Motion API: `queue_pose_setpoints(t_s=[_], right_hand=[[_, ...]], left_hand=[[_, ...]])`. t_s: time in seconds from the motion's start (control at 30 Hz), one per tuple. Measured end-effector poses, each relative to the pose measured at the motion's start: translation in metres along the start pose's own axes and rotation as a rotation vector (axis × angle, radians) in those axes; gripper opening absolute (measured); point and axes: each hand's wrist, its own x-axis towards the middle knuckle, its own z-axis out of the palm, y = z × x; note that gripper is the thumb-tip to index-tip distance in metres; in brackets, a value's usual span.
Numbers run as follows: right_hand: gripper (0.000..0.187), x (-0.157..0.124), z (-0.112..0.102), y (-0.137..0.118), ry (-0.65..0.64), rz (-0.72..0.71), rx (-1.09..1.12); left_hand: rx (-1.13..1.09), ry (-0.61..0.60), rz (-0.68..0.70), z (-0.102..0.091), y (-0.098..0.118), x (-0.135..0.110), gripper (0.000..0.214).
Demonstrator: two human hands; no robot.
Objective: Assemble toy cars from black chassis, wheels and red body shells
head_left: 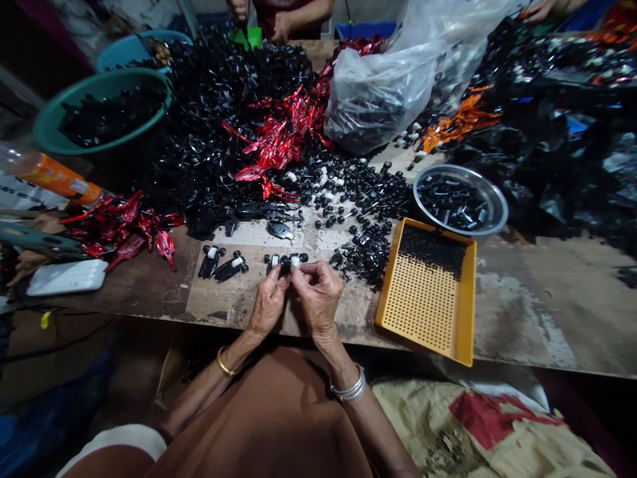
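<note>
At the table's near edge, my left hand (267, 302) and my right hand (321, 292) meet with fingers pinched on a small black toy car chassis. A white block (295, 261) and black wheels show at its top; the fingers hide much of the rest. Just left of it, touching or nearly so, is another white block with wheels (275, 261). Two black toy car pieces with wheels and white blocks (231, 265) lie further left. Beyond my hands is a flat black car-shaped part (281, 230). Black wheels on metal axles (368, 189) are heaped to the upper right.
A yellow perforated tray (423, 299) holds tiny black parts, beside a clear bowl (500, 216). Red shells (279, 143), black parts (209, 126) and a plastic bag (378, 99) fill the back. Left are a green basin (47, 129), bottle (60, 178) and white case (67, 277). Another person's hands (282, 25) are opposite.
</note>
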Motion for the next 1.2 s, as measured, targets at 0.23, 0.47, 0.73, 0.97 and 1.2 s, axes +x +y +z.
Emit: queue_pose_setpoints(t_s=[0.23, 0.47, 0.73, 0.97, 1.2], right_hand=[[0.019, 0.000, 0.001, 0.001, -0.017, -0.023, -0.018], [0.023, 0.003, -0.023, 0.010, -0.266, -0.108, 0.035], [0.022, 0.009, -0.017, 0.022, -0.427, 0.142, 0.249], [0.018, 0.034, -0.018, 0.041, -0.611, 0.211, 0.042], [0.015, 0.056, -0.028, 0.029, -0.463, -0.181, -0.475]], left_hand=[[0.014, -0.051, 0.018, 0.000, 0.004, 0.000, 0.025], [-0.037, -0.331, -0.060, -0.015, 0.012, -0.014, 0.027], [0.387, -0.406, 0.162, -0.051, 0.030, 0.005, 0.023], [1.021, -0.234, 0.622, -0.053, 0.056, 0.074, 0.032], [1.405, -0.326, 0.715, -0.023, 0.045, 0.112, 0.033]])
